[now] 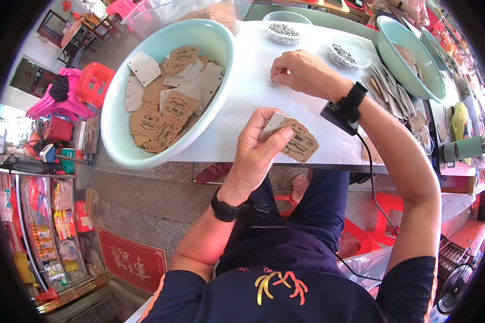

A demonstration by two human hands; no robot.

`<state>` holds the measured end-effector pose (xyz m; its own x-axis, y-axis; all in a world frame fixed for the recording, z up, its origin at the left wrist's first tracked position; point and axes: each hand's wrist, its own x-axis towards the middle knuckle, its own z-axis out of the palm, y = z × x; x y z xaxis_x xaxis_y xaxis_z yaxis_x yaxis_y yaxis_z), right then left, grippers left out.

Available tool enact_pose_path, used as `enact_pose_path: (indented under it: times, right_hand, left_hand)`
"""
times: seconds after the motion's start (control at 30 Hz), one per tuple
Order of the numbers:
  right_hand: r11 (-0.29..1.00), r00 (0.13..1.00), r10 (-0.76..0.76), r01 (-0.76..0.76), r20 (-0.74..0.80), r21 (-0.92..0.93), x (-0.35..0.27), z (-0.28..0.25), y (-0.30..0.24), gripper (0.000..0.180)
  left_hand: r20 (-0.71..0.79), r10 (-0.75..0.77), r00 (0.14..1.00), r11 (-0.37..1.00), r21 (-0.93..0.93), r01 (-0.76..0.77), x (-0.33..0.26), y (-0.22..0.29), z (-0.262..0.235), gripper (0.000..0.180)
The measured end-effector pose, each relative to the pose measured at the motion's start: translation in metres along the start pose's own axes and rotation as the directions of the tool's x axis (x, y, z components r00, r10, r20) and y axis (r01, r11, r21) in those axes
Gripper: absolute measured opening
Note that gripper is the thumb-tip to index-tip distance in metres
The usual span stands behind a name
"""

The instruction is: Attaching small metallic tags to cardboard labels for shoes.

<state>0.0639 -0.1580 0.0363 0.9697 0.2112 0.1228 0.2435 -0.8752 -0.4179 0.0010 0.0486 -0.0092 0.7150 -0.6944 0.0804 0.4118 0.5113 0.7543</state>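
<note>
Right of the heaped basin (pixel 116 116), the left hand (pixel 254 151) grips tags (pixel 302 144); the right hand (pixel 310 72), hold unclear, seemingly gathers fittings (pixel 273 84); next needs precision.

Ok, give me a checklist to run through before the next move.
1. Left grip closed on the printed cards: ok, thumb on top.
2. Right grip at the loose silver pieces on the white table: ok.
3. Piece pinched in the right grip: cannot tell, the view hides it.
4. Clear tubs stocked: ok, both uncovered with silver pieces inside.
5. Black cable clear of the cards: ok, hangs to their right.
</note>
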Motion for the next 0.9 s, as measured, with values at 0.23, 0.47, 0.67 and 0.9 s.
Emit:
enact_pose_path:
  times: [0.23, 0.47, 0.67, 0.9]
  right_hand:
    - [0.980, 0.991, -0.117, 0.106, -0.058, -0.166, -0.006, 0.011, 0.008, 0.020]
    - [0.899, 0.977, 0.176, -0.208, 0.117, 0.385, -0.027, -0.016, -0.005, 0.023]
    - [0.585, 0.888, 0.248, -0.456, 0.388, 0.671, -0.075, -0.021, -0.021, 0.028]
    - [0.302, 0.850, 0.319, -0.511, 0.420, 0.805, -0.115, -0.009, -0.040, 0.026]
  left_hand:
    - [-0.013, 0.007, 1.000, 1.000, 0.003, -0.007, -0.001, 0.002, 0.002, 0.028]
    - [-0.091, 0.044, 0.995, 0.999, 0.008, -0.044, 0.001, -0.004, -0.001, 0.027]
    - [-0.150, 0.109, 0.983, 0.989, -0.083, -0.122, 0.004, -0.003, 0.003, 0.026]
    - [-0.128, 0.198, 0.972, 0.973, -0.093, -0.211, 0.006, -0.008, 0.003, 0.024]
